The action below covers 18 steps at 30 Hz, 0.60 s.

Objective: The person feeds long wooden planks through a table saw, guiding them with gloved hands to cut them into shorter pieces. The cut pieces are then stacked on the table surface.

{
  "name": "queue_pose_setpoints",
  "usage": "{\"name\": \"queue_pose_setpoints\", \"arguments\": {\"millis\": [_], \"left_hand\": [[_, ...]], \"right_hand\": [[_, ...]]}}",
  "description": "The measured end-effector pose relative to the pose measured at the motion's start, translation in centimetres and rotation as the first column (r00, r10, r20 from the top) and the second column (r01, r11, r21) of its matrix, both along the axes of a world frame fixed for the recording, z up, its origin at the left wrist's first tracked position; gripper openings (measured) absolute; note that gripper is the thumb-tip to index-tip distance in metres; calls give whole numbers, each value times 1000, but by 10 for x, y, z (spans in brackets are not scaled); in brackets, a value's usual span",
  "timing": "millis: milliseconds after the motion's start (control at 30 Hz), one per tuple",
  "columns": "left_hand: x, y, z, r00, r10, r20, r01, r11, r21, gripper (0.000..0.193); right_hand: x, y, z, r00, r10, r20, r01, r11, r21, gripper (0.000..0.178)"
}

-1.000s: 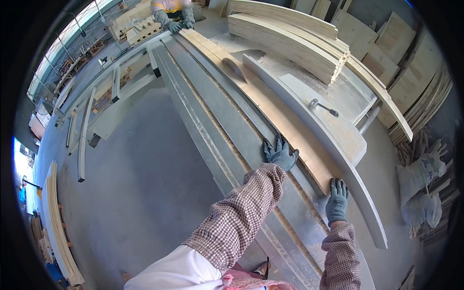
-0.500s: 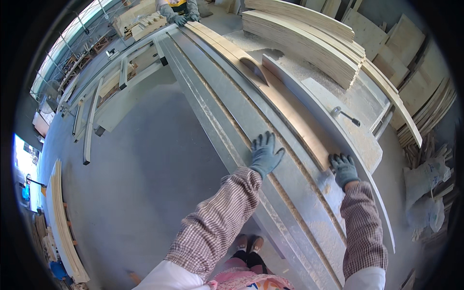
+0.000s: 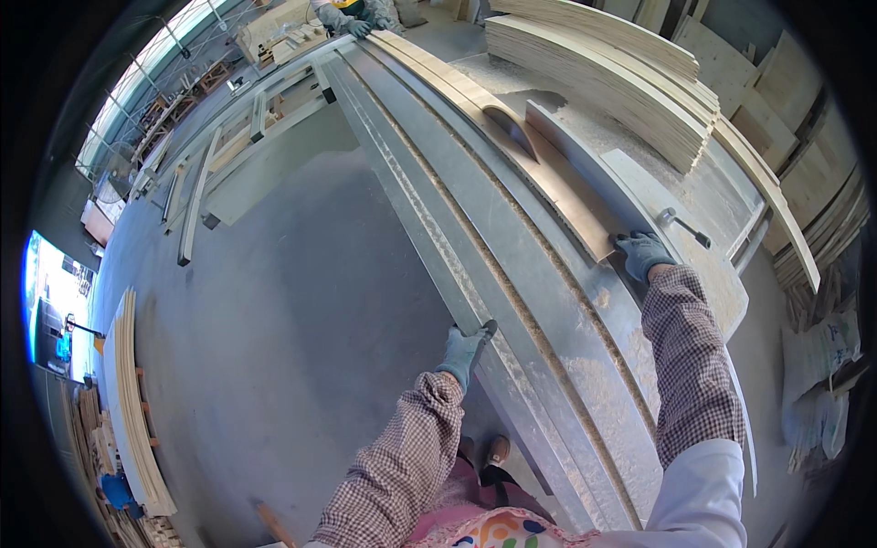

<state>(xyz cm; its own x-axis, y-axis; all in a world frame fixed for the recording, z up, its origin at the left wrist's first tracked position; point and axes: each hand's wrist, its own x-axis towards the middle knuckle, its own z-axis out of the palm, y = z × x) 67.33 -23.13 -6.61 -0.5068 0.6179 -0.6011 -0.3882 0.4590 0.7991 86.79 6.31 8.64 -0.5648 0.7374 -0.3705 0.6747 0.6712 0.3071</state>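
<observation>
Board (image 3: 571, 201) meets the outstretched right hand (image 3: 643, 253) — back facing up.

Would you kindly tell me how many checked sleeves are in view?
2: the left checked sleeve, behind the left hand at the rim of the table, and the right checked sleeve, behind the right hand beside the board.

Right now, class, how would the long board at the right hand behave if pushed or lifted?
The board looks long and thin, so it may flex if lifted by one end. Lying flat on the metal table, it seems unlikely to roll or tip.
</observation>
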Motion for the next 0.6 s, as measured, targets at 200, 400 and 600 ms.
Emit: {"name": "queue_pose_setpoints", "arguments": {"millis": [200,400,600], "left_hand": [[-32,26,27,993,42,-108,-49,997,-64,64],[-61,40,34,999,36,-40,-39,996,-81,66],[-88,51,64,993,-102,-62,91,982,-168,79]], "right_hand": [[-43,13,27,960,-200,-194,170,972,-163,55],[-24,-1,37,662,-237,-711,179,971,-157,48],[41,-159,55,385,-338,-858,312,923,-224,40]]}}
